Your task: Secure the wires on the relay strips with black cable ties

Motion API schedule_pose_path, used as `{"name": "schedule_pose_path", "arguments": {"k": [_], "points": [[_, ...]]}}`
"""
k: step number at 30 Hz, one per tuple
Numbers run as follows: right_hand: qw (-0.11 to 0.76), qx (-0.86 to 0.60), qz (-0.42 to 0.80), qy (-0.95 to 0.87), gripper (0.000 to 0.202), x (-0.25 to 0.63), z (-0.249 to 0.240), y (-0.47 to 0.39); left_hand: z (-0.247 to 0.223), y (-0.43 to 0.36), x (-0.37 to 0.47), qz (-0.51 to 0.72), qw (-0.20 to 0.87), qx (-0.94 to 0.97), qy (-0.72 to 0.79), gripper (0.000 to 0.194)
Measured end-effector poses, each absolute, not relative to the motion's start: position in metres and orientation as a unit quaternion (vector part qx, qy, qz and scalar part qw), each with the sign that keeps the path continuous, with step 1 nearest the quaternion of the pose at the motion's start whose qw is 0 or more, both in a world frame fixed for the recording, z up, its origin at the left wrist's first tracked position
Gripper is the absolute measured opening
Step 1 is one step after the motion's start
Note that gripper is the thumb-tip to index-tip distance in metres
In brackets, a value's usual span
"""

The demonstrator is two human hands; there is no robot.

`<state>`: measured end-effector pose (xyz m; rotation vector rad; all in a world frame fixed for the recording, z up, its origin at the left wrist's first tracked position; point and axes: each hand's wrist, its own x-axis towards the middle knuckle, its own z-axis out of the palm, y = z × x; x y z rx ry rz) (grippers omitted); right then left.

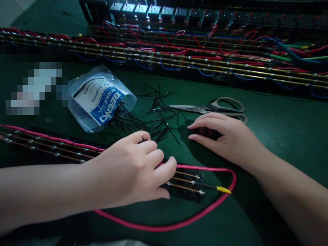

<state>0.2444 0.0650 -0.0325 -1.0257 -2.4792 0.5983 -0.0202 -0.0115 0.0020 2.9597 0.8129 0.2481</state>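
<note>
My left hand [139, 167] lies over a long black strip [191, 191] with copper-coloured rods, its fingers curled and its thumb on the near side. A small dark piece shows between two of its far fingers; what the palm holds is hidden. A red cable [159, 228] runs along the strip, passes under this hand, and loops round the strip's right end. My right hand [222, 131] rests half curled beside the scissors [194, 108], thumb and fingers apart, with nothing visible between them. Loose black cable ties [160, 102] lie scattered left of it.
A clear plastic bag [102, 99] with a blue and white label spills cable ties onto the green table [287, 126]. Along the back runs a long assembly [179, 58] of rods and red and blue wires. A yellow-tipped black lead [222, 189] leaves the near strip's end.
</note>
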Motion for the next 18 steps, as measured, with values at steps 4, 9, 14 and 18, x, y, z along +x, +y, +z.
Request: {"name": "schedule_pose_path", "arguments": {"k": [4, 9, 14, 18], "points": [[0.187, -0.358, 0.209, -0.891, 0.018, 0.2427, -0.0316, 0.0631, -0.0023, -0.0069, -0.0224, 0.077, 0.103, 0.956, 0.263, 0.036], [0.188, -0.346, 0.217, -0.893, 0.016, 0.2412, -0.0322, 0.062, -0.0031, -0.0027, -0.0242, 0.071, 0.173, 0.948, 0.256, 0.034], [0.193, -0.34, 0.206, -0.897, 0.011, 0.2419, -0.035, 0.0646, -0.0035, -0.0017, -0.0243, 0.073, 0.195, 0.944, 0.255, 0.035], [0.195, -0.348, 0.198, -0.896, 0.011, 0.2424, -0.0357, 0.0651, -0.0043, -0.0006, -0.0244, 0.071, 0.205, 0.941, 0.259, 0.036]]}}
